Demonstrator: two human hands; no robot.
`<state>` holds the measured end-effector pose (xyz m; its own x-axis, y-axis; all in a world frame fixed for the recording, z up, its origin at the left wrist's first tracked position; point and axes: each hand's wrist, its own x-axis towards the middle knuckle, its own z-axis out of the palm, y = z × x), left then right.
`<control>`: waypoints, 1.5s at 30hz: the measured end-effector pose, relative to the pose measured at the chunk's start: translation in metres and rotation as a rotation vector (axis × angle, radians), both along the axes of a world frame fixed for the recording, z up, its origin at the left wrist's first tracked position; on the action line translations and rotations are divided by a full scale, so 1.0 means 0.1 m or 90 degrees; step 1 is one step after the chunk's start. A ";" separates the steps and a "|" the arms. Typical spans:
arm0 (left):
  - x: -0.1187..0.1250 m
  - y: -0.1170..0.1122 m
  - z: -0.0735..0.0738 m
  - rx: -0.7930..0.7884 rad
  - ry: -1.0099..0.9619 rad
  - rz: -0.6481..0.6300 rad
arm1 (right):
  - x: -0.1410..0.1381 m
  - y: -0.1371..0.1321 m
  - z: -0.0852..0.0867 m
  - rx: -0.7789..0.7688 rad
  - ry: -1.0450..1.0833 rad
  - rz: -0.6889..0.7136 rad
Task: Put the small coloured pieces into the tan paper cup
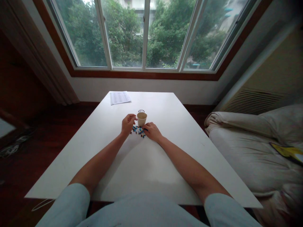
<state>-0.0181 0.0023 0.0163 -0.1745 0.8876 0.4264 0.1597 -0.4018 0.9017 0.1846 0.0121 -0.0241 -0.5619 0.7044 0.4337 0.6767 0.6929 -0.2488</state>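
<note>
A pale paper cup stands upright on the white table. In front of its base lies a loose scatter of small blue, dark and light beads or similar pieces. My left hand is raised at the cup's left side, thumb and fingers drawn together close to its wall; whether they touch it or pinch a small piece is too fine to make out. My right hand rests low on the table, right of the cup, its bent fingertips at the pieces. What those fingertips hold is hidden.
Just behind the cup shows the round rim of a small clear container. Printed paper sheets lie at the table's far left corner. A covered sofa stands to the right, and a window is beyond the table.
</note>
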 end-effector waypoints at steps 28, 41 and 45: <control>-0.41 0.18 -0.34 -0.046 0.546 0.020 | 0.01 0.01 0.02 -0.014 0.016 0.004; -0.33 0.15 -0.34 -0.069 0.596 0.000 | 0.02 -0.01 0.03 -0.015 0.026 -0.007; -0.35 0.14 -0.31 -0.098 0.592 -0.038 | 0.02 0.00 0.01 -0.021 0.026 -0.013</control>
<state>-0.0529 0.0163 -0.0152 0.2239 0.9421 0.2497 0.8245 -0.3197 0.4669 0.1865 0.0123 -0.0232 -0.5293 0.7298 0.4327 0.6795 0.6700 -0.2989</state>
